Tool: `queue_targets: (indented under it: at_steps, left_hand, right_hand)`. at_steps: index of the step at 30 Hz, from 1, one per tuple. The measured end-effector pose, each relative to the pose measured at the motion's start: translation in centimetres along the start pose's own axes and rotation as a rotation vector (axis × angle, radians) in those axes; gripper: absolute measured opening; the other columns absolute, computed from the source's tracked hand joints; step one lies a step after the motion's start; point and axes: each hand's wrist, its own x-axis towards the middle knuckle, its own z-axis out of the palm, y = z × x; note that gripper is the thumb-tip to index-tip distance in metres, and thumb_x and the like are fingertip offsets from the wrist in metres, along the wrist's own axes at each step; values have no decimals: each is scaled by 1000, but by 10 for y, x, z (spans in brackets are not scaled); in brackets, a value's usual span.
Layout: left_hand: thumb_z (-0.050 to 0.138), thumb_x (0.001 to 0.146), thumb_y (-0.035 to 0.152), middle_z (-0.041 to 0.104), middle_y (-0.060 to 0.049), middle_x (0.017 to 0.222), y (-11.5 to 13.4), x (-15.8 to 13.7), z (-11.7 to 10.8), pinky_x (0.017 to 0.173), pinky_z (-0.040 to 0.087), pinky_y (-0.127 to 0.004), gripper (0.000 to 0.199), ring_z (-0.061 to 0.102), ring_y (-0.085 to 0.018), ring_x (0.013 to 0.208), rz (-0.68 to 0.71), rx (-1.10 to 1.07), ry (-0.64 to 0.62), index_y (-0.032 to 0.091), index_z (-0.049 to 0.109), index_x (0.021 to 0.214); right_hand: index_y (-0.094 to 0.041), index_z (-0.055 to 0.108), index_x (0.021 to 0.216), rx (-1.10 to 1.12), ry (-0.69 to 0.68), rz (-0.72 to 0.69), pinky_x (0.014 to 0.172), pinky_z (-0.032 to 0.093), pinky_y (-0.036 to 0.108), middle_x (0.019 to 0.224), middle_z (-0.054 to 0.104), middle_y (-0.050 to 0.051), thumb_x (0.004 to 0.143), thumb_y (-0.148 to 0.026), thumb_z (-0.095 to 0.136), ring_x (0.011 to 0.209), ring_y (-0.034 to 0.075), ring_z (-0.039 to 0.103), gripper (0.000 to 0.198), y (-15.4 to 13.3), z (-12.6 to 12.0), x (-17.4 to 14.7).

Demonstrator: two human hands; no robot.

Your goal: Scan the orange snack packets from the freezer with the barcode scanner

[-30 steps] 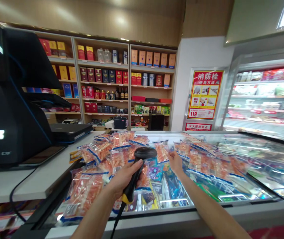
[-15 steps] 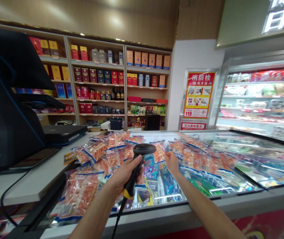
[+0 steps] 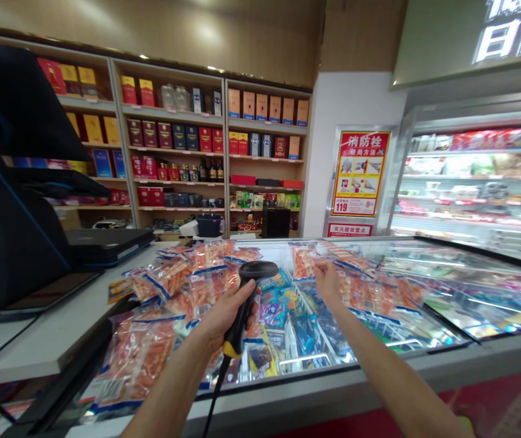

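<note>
My left hand (image 3: 229,313) is closed round the handle of a black barcode scanner (image 3: 243,304) with a yellow band near its cord. The scanner's head is up, over the freezer's glass top. My right hand (image 3: 328,282) pinches the right edge of a clear packet of orange sticks (image 3: 304,261) with blue trim. Part of that packet's edge is hidden by the fingers. Similar packets (image 3: 144,353) lie heaped to the left of the scanner, and more packets (image 3: 370,292) lie to the right of my right hand.
Under the freezer's glass (image 3: 352,365) lie colourful bags. At the left, a black checkout machine (image 3: 9,201) stands on a white counter (image 3: 45,350). Shelves of boxed bottles (image 3: 173,137) line the back wall; a lit display fridge (image 3: 465,182) is at the right.
My right hand has moved right and a little upward, bringing the packet of orange sticks along, away from the scanner. The view has shifted slightly. My left hand keeps its grip on the scanner.
</note>
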Motion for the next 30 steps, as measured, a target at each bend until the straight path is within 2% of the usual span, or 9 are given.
queue_targets:
  at_steps: [5,11,15,19,22,25,27,30]
  left_hand:
    - [55,66,46,51,3,48,-5,6,4,35,34,-17,31,45,-6,36,10,-15,2,17,45,71]
    - [55,65,49,51,3,49,-8,10,8,35,33,-17,34,44,-6,36,10,6,-40,17,44,71]
    - [56,64,48,50,3,48,-7,11,5,34,33,-17,34,45,-7,36,4,9,3,16,46,72]
    - [57,64,47,50,3,48,-6,12,-7,34,33,-16,34,45,-6,36,2,7,63,16,46,70]
    - [56,65,47,50,3,48,-6,9,-18,35,34,-16,33,45,-6,36,10,22,110,16,45,69]
    - [55,65,47,51,3,49,-4,3,-28,34,33,-15,33,44,-6,37,25,34,156,16,47,70]
    - [56,65,47,50,4,50,-2,-2,-34,33,32,-15,32,44,-6,36,12,27,175,16,47,71]
    - [55,66,46,50,4,50,-1,-7,-44,34,33,-15,31,44,-6,37,-3,-2,178,17,46,70]
  right_hand:
    - [-14,55,72,-172,147,66,61,37,29,70,61,9,65,-27,45,64,19,53,18,11,-39,43]
    - [-12,58,75,-401,131,190,61,36,30,70,61,10,66,-25,47,63,19,52,19,36,-60,68]
    - [-11,59,83,-477,137,268,63,37,31,74,60,12,68,-21,45,68,21,54,23,53,-71,85]
    - [-9,55,96,-493,125,267,68,37,33,83,59,14,70,-20,42,77,23,53,31,64,-79,94]
    - [-10,57,96,-553,167,176,75,35,38,92,57,15,69,-23,44,89,27,49,32,58,-75,89]
    - [-14,57,95,-577,214,-3,82,30,43,105,53,14,69,-22,44,100,28,42,30,38,-58,72]
    - [-15,57,94,-529,150,-113,84,29,41,107,52,12,69,-23,44,102,26,41,30,20,-38,53]
    - [-15,59,88,-399,-55,-193,82,32,36,95,59,10,71,-26,43,93,23,48,26,-6,-1,17]
